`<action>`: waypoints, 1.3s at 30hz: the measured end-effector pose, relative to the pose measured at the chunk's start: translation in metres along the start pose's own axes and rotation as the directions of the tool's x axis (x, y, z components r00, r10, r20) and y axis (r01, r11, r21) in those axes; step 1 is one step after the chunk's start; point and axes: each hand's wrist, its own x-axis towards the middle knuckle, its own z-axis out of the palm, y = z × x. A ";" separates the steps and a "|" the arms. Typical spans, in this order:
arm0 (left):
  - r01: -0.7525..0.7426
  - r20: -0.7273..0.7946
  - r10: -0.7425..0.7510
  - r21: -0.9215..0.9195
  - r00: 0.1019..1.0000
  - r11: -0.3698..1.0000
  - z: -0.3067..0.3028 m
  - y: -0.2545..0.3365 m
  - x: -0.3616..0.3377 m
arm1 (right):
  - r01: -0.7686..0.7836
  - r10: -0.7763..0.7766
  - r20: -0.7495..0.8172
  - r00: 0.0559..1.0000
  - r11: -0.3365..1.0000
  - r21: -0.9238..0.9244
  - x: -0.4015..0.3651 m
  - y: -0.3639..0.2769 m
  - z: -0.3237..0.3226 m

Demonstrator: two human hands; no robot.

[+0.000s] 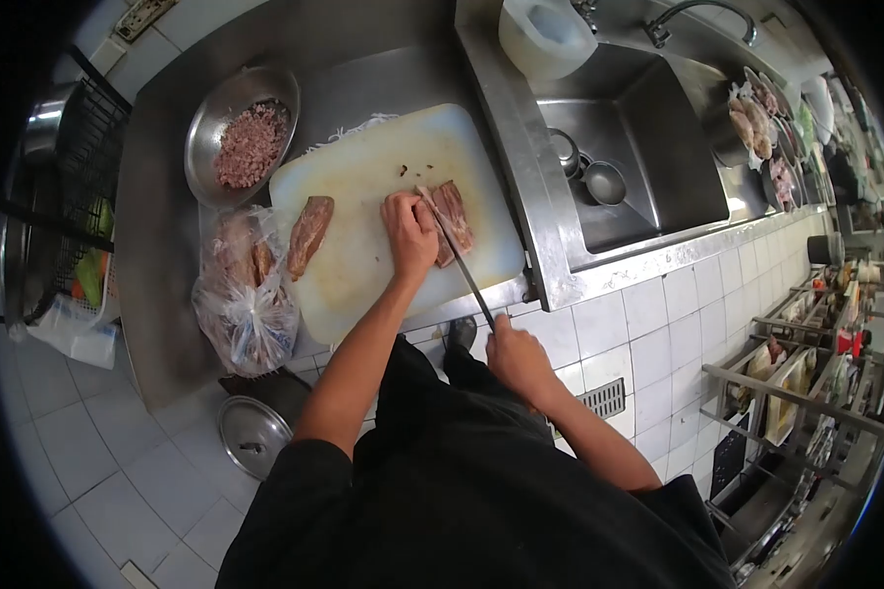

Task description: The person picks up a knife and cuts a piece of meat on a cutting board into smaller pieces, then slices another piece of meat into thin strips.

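Note:
My right hand [521, 358] is wrapped round the handle of a knife [467, 273], whose long blade points away from me across the cutting board [359, 231]. The blade lies along the left side of a slab of brownish-pink meat [452, 214]. My left hand [410, 231] has its fingers curled and pressed down at the meat's edge, just left of the blade. Those fingertips are partly hidden. Another long piece of meat [310, 231] lies on the board's left side, apart from both hands. A few dark scraps are scattered above the slab.
A steel bowl [198, 147] of diced meat stands beyond the board's left corner. Nearer is a clear plastic bag [246, 319] with meat inside. A sink [648, 147] with ladles is at the right, and a white container [540, 44] stands behind. A pot lid [253, 437] sits low at left.

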 end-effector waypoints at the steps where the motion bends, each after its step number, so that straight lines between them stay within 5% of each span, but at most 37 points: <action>1: 0.006 -0.011 -0.007 -0.011 1.000 1.000 0.000 0.001 -0.003 | -0.014 0.014 0.002 1.000 1.000 -0.001 -0.009 0.003 0.000; 16: 0.034 -0.066 -0.035 -0.022 0.997 0.999 0.001 -0.002 -0.005 | 0.040 -0.038 -0.095 0.995 0.999 0.018 -0.030 -0.023 -0.041; 39: 0.035 -0.050 -0.035 -0.005 0.998 0.999 0.002 -0.001 -0.003 | 0.006 -0.001 0.069 0.998 0.997 -0.078 -0.001 -0.054 -0.078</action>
